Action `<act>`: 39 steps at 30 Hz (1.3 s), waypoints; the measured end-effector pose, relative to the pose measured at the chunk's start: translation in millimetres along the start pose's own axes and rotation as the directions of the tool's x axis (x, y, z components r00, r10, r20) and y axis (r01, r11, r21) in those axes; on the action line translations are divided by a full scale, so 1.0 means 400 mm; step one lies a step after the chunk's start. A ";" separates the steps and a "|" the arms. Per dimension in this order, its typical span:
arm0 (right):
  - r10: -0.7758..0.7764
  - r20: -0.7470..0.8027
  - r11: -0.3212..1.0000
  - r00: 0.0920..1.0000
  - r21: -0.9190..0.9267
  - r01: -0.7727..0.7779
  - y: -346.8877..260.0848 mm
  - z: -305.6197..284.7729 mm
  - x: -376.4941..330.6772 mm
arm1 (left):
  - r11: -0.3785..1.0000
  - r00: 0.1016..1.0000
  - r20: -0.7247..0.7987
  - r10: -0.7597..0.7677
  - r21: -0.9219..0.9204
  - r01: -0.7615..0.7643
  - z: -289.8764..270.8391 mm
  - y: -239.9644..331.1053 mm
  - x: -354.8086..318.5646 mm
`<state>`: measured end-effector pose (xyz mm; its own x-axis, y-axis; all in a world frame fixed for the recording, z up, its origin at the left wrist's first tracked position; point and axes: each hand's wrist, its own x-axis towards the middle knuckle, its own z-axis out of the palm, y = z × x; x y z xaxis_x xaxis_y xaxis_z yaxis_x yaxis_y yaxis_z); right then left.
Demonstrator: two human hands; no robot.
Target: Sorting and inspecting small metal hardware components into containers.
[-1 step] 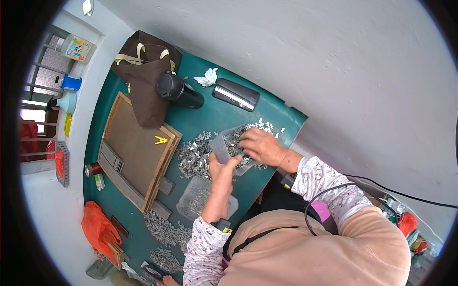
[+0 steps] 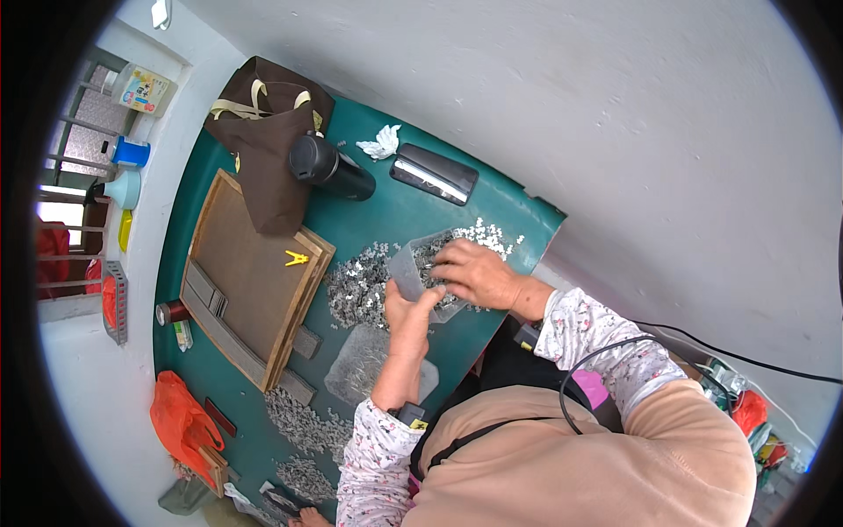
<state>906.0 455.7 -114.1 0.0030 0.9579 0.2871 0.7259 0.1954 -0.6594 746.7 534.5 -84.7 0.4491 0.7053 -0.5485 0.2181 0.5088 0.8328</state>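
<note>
A small clear plastic tub (image 2: 420, 263), tilted and partly filled with small silvery metal pieces, is held near the middle of the green table (image 2: 492, 211), towards the edge closest to the person. The left hand (image 2: 406, 314) is closed on the tub's near wall, thumb and fingers pinched around its rim. The right hand (image 2: 474, 272) is laid over the tub's open top, fingers curled loosely down into the contents; whether any pieces are gripped cannot be told. A loose heap of the same silvery pieces (image 2: 360, 285) is spread on the table just beside the tub, and a smaller scatter (image 2: 487, 235) lies beyond the right hand. A clear plastic bag of pieces (image 2: 364, 360) rests under the left forearm. A flat wooden framed tray (image 2: 250, 277) carrying a small yellow clip (image 2: 297, 258) occupies the left part of the table. At the far edge, a brown fabric bag (image 2: 268, 140), a black cylindrical flask (image 2: 329, 167) and a black oblong case (image 2: 435, 174) are noted.
</note>
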 end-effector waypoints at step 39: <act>0.120 0.030 0.993 0.992 -0.011 -0.120 -0.097 0.003 -0.083 | 0.876 0.975 0.018 0.223 0.435 -0.208 0.036 0.056 -0.005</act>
<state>876.7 416.6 -98.8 0.0695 0.9804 0.1845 0.7280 0.0766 -0.6813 763.0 537.2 -63.9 0.5021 0.7918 -0.3479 0.4745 0.0842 0.8762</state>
